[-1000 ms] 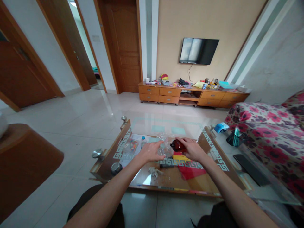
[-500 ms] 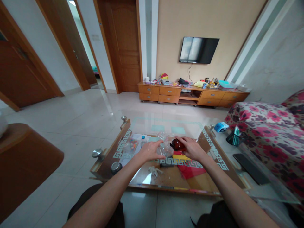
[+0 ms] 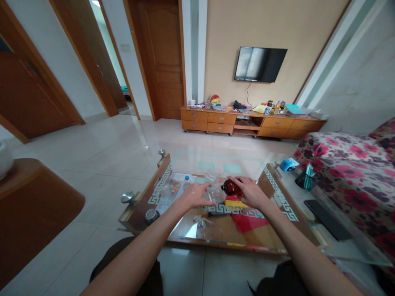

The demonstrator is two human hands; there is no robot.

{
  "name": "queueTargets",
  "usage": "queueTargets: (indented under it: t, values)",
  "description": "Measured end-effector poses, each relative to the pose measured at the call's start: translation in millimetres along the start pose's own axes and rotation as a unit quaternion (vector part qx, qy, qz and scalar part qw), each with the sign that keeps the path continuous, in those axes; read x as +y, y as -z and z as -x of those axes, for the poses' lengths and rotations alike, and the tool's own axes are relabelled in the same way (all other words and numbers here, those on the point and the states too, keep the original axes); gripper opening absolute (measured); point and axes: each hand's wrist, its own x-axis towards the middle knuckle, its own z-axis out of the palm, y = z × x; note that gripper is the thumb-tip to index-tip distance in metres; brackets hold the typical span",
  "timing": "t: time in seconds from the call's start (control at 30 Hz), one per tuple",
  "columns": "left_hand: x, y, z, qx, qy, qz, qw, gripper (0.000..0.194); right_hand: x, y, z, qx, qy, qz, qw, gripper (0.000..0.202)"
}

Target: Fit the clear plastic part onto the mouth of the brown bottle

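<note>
My right hand point(image 3: 250, 191) is wrapped round a dark red-brown bottle point(image 3: 230, 187), tilted on its side with its mouth toward the left. My left hand point(image 3: 197, 195) has its thumb and fingers curved round a clear plastic container point(image 3: 212, 191), just left of the bottle's mouth. Both hands are above the glass coffee table point(image 3: 247, 161). A clear bottle with a blue cap point(image 3: 187, 179) stands just behind my left hand.
A round metal-topped item point(image 3: 151, 216) is at the table's left. At the right are a pen holder point(image 3: 305, 181), a blue-and-white pack point(image 3: 289, 165) and a dark flat object point(image 3: 327, 220). Beyond stands a cluttered low cabinet point(image 3: 220, 118); a floral sofa point(image 3: 348, 164) is at the right.
The whole view has shifted very slightly. Both hands keep the same pose, and the bottle stays tilted beside the clear container.
</note>
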Motion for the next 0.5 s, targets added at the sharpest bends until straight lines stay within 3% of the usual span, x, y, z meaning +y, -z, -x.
queueTargets:
  t: [0.5]
  values:
    - [-2.9,-4.8,-2.8,0.0,0.004,-0.009,1.0,0.081,0.2,-1.1,-0.5,0.001,0.011,0.014,1.0,0.102]
